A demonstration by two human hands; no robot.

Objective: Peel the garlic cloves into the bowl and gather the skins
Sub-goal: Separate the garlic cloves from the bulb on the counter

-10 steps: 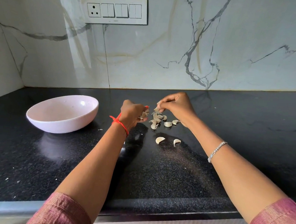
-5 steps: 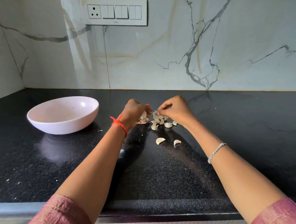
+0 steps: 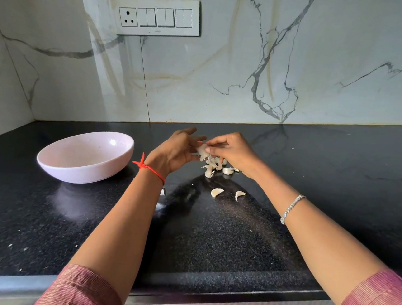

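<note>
Your left hand (image 3: 175, 151) and right hand (image 3: 236, 152) meet just above a black counter (image 3: 210, 240), with one clove (image 3: 201, 149) held between them. A ragged bit of papery skin hangs under it. Your left hand pinches the clove at its fingertips, while two of its other fingers stand up, slightly spread. Your right hand pinches the clove's other side between thumb and forefinger, with the other fingers curled under.

Directly below your hands, a pile (image 3: 214, 166) of garlic lies on the counter; cloves and skins are hard to tell apart in it. Two loose cloves (image 3: 216, 192) lie nearer you, apart from the pile and from each other. A pale pink bowl (image 3: 81, 173) stands on the counter to the left, well apart from the pile.

A red thread (image 3: 148, 169) circles your left wrist and a silver bracelet (image 3: 290, 209) your right.
</note>
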